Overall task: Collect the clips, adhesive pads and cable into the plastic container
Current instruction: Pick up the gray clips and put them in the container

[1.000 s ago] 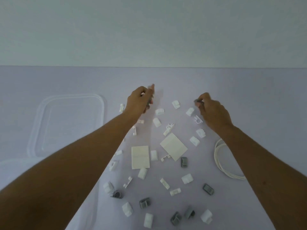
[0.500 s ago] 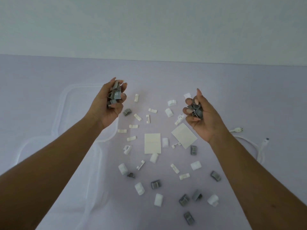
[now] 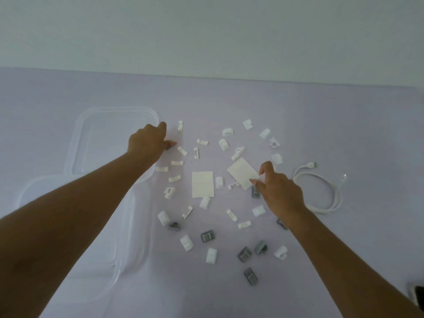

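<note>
Both hands are palm down over the lilac table. My left hand [image 3: 148,142] is curled, its fingertips on the table beside the right rim of a clear plastic container [image 3: 79,138]. My right hand [image 3: 278,191] hovers over a grey clip [image 3: 254,192] with thumb and forefinger apart and the other fingers curled. The grey clips each hand held are hidden under the palms. Two white adhesive pads [image 3: 203,187] [image 3: 241,174] lie in the middle. Several white clips [image 3: 186,243] and grey clips [image 3: 208,235] are scattered around them. The coiled white cable [image 3: 333,196] lies right of my right hand.
A second clear plastic piece [image 3: 130,228] overlaps the first at the lower left, under my left forearm; I cannot tell which is the lid. A dark object [image 3: 418,294] shows at the bottom right corner. A pale wall bounds the table's far edge.
Both hands turned from palm up, showing handfuls of grey clips, to palm down. The left dropped to the table by the container rim; the right dropped toward a grey clip beside a pad.
</note>
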The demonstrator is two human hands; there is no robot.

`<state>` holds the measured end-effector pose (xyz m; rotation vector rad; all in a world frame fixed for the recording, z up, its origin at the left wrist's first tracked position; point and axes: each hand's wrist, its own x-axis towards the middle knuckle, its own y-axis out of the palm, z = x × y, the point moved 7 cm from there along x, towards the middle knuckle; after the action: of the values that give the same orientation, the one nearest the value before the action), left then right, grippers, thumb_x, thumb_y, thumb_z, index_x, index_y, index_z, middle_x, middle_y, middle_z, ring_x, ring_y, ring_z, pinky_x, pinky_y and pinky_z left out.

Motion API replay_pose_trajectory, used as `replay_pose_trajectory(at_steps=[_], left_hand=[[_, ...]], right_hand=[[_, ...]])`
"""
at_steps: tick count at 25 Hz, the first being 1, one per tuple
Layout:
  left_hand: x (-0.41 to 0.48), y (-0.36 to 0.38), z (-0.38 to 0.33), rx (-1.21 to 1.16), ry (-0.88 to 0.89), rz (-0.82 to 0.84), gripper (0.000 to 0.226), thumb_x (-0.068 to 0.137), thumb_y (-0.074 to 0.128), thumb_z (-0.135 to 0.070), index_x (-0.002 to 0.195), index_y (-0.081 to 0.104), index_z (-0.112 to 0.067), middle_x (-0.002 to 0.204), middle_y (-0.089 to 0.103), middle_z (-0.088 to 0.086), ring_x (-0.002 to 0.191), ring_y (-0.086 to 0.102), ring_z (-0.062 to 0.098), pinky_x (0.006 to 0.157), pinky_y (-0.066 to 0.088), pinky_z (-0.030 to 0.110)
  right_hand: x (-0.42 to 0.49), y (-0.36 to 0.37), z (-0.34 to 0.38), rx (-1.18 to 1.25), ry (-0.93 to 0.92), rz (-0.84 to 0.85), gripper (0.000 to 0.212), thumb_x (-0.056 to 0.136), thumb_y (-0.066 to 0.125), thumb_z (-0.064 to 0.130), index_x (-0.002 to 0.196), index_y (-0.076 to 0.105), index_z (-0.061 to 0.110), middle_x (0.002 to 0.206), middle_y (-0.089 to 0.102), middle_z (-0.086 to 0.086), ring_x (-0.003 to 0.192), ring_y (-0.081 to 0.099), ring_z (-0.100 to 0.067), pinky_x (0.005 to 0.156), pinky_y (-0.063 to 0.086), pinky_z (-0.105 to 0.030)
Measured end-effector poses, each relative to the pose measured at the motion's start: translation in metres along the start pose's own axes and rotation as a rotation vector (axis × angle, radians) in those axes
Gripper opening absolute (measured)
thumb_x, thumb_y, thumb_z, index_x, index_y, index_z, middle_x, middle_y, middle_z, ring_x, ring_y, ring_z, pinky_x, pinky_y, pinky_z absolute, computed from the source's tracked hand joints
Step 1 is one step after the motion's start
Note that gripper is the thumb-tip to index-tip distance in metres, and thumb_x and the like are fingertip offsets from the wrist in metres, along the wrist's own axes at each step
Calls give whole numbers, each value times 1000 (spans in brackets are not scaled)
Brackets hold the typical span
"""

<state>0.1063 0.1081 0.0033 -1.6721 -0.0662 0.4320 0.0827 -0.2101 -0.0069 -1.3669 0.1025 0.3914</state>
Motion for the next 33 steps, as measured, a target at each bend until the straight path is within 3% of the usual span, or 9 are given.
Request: replay_pose_trajectory(at_steps=[5, 8, 10, 13, 16, 19, 22, 25, 33], left_hand=[[1, 7, -18, 335, 149, -23, 34, 97, 46, -40, 110, 51, -9, 84, 58, 11, 80, 64, 32, 59, 36, 31], [-1, 13, -26, 427, 206, -25, 29, 100, 41, -34, 111, 54, -10, 88, 62, 9, 81, 66, 30, 60, 34, 30], [-1, 10, -26, 329, 187, -43, 31, 99, 43, -37, 108, 54, -9, 90, 63, 11, 80, 65, 31, 61, 38, 31], [-10, -9, -12, -526, 46, 67, 33, 93, 52, -45, 92, 59, -13, 75, 63, 4, 60, 59, 20, 54, 43, 25], [-55, -27, 12, -1481, -59, 279, 24, 95, 52, -43, 89, 56, -20, 69, 52, -6, 49, 39, 9, 42, 26, 17], [-111, -30, 58, -1862, -137, 456, 22, 96, 48, -42, 87, 54, -23, 72, 50, -7, 50, 36, 4, 37, 23, 11], [-160, -19, 111, -1987, -360, 448, 21, 96, 44, -28, 86, 57, -16, 80, 58, 1, 56, 55, 9, 39, 41, 12], [-199, -3, 159, -1989, -561, 372, 13, 81, 54, -12, 89, 63, -7, 90, 68, 14, 74, 71, 25, 57, 59, 27], [-235, 60, 191, -1506, -769, 655, 27, 88, 60, -7, 112, 63, 4, 103, 63, 20, 89, 65, 26, 83, 59, 36]], right_hand=[[-20, 22, 9, -195, 22, -56, 45, 98, 39, 45, 129, 37, 12, 96, 69, -8, 83, 69, -28, 55, 34, -27], [-23, 25, 19, -314, -80, -196, 45, 76, 77, 26, 109, 58, 2, 59, 64, -9, 43, 60, -26, 42, 17, -19], [-19, 23, 16, -263, -99, -235, 37, 77, 76, 22, 103, 59, 3, 54, 60, -8, 41, 56, -27, 41, 12, -17], [-15, 21, 3, 533, 45, -97, 13, 97, 45, 26, 104, 49, 16, 68, 59, -5, 60, 56, -28, 48, 33, -27], [-31, 16, 45, 1612, 267, 236, 15, 96, 50, 22, 97, 63, 16, 66, 57, -4, 57, 51, -18, 44, 38, -21], [-54, 13, 126, 1866, 302, 585, 25, 94, 52, 28, 99, 68, 9, 79, 70, -7, 71, 70, -21, 52, 54, -23], [-69, 13, 198, 1755, 137, 806, 24, 96, 50, 24, 95, 70, 10, 93, 73, -11, 82, 71, -23, 58, 56, -24], [-85, 19, 264, 1328, -113, 924, 11, 94, 57, 17, 96, 67, 13, 96, 73, -9, 79, 70, -18, 58, 53, -19], [-106, 79, 345, 103, -606, 823, 8, 88, 61, 9, 95, 65, 10, 101, 62, -9, 88, 71, -25, 73, 60, -29]])
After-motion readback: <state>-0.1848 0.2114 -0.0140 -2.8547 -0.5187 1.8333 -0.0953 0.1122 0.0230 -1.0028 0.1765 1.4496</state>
